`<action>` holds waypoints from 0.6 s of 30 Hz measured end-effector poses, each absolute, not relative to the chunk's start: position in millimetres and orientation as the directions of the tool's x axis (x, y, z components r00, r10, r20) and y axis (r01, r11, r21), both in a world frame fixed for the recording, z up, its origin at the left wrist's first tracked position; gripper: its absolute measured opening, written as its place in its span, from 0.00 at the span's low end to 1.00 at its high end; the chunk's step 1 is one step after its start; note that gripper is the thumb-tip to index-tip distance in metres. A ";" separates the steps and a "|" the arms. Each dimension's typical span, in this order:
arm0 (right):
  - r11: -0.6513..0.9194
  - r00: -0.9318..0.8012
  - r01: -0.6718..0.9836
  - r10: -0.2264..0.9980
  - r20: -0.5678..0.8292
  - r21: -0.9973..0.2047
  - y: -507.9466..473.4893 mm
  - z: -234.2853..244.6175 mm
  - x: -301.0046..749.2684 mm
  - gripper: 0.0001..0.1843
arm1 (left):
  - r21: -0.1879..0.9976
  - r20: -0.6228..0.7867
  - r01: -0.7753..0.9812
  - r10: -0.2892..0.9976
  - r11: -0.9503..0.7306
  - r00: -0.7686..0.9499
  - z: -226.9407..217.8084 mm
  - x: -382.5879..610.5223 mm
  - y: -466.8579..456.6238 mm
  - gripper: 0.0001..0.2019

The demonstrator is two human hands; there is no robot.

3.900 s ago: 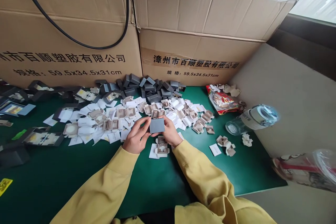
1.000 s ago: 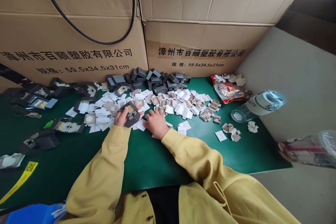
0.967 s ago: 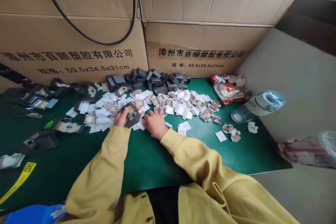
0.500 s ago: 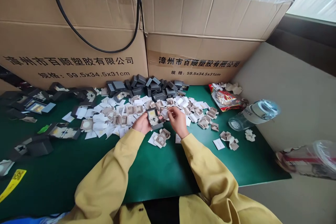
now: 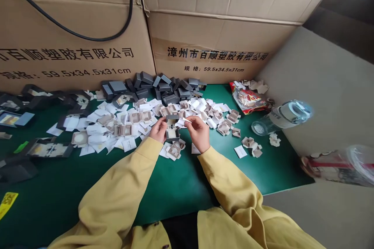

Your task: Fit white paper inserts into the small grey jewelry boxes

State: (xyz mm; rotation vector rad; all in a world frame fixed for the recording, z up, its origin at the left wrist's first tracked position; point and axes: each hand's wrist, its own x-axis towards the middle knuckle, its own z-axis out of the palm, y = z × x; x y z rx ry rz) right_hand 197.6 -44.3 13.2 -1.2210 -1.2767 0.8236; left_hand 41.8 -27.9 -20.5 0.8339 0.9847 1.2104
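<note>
Fingers (image 5: 161, 123) of the left hand (image 5: 158, 130) wrap the side of a small open dark box (image 5: 172, 133), held just above the middle of the green tabletop (image 5: 175, 186), at the near edge of the heap of white cards and beige inserts (image 5: 125, 124). The right hand (image 5: 200, 133) pinches a thin pale slip (image 5: 187, 120) beside the box's top corner. The fit probably goes best with the box held level, the slip squared to the opening, then pressed flat at its edges.

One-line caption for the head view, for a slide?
Left hand holds an open dark box, right hand pinches a white slip beside it, over a green mat strewn with white cards.
</note>
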 end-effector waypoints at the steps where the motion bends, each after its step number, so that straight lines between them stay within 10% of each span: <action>1: 0.224 0.155 0.179 0.955 0.253 -0.958 -45.5 14.0 197.2 0.09 | 0.920 -0.156 -0.354 0.986 0.165 0.055 -21.0 41.7 -27.9 0.25; 18: 0.292 -0.099 0.470 0.955 0.280 -0.833 -56.2 15.0 188.3 0.08 | 0.998 -0.055 -0.027 0.998 0.055 0.020 -30.9 40.5 -24.5 0.23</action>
